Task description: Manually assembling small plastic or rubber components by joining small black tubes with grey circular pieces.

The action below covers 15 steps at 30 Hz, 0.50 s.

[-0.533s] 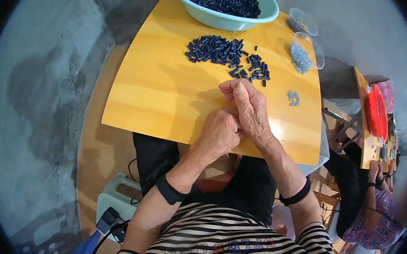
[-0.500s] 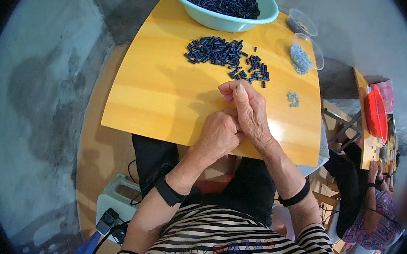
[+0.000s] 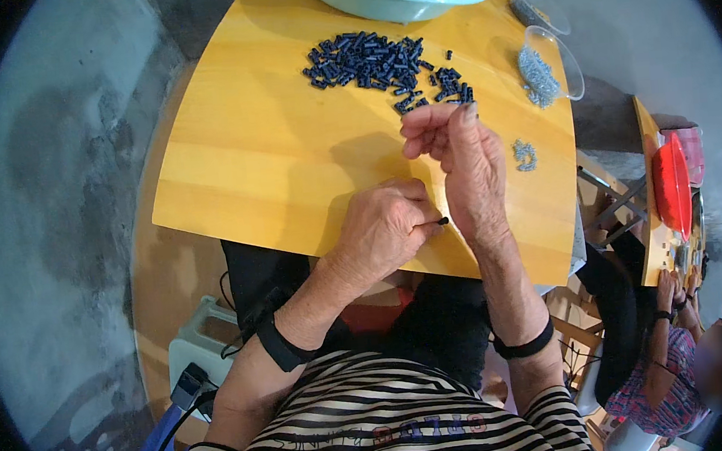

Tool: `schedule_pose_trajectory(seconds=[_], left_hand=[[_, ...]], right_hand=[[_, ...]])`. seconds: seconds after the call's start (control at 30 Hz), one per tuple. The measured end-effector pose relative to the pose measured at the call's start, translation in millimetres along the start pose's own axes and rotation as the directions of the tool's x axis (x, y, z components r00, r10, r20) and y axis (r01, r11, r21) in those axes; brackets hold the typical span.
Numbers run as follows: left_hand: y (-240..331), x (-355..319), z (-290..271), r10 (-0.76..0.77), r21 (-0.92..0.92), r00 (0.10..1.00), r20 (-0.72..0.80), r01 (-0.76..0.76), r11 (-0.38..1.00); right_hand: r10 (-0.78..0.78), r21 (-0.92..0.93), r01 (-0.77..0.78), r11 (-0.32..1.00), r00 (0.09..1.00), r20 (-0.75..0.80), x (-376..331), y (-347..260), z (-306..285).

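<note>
With both forearms coming in from the near edge, the hands sit over the near right part of the yellow tabletop (image 3: 268, 148). Left hand (image 3: 383, 228): curled into a loose fist, knuckles up, pinching a small black pin (image 3: 441, 220) that sticks out toward the right. Pin tip sits just beside the right palm, touching or nearly so; can't tell which. Right hand (image 3: 463, 169): raised on edge, fingers (image 3: 429, 125) bent at the far end and bunched together; can't tell if it holds anything.

Black parts pile (image 3: 372, 61): loose heap on the tabletop, far of the hands, its near right edge just beside the right fingertips. Teal bowl (image 3: 376, 1) at the far edge holds more of the same dark parts. Two clear tubs (image 3: 557, 58) on the far right, the nearer one with small grey bits. A few grey bits (image 3: 525, 155) lie loose on the tabletop, just right of the right hand.

Black bands on both wrists, striped shirt at the near edge. Another person (image 3: 664, 353) sits at the near right, by a second table with a red tray (image 3: 673, 185).
</note>
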<state>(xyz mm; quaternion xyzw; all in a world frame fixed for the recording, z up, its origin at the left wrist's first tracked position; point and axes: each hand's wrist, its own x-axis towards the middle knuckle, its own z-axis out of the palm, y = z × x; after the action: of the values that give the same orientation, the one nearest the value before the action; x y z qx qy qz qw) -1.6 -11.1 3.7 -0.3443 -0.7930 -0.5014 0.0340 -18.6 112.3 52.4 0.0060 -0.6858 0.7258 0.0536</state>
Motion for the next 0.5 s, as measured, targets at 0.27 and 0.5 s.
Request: schedule_pose_trajectory(seconds=[0.27, 0.5], left_hand=[[2, -2, -2, -0.012, 0.028, 1.000, 0.005, 0.012, 1.000], [5, -3, -4, -0.040, -0.076, 0.997, -0.066, 0.035, 0.996]], right_hand=[[-0.016, -0.204, 0.013, 0.979, 1.000, -0.012, -10, 4, 4], [-0.003, -0.342, 0.013, 0.940, 1.000, 0.031, -20, 14, 11]])
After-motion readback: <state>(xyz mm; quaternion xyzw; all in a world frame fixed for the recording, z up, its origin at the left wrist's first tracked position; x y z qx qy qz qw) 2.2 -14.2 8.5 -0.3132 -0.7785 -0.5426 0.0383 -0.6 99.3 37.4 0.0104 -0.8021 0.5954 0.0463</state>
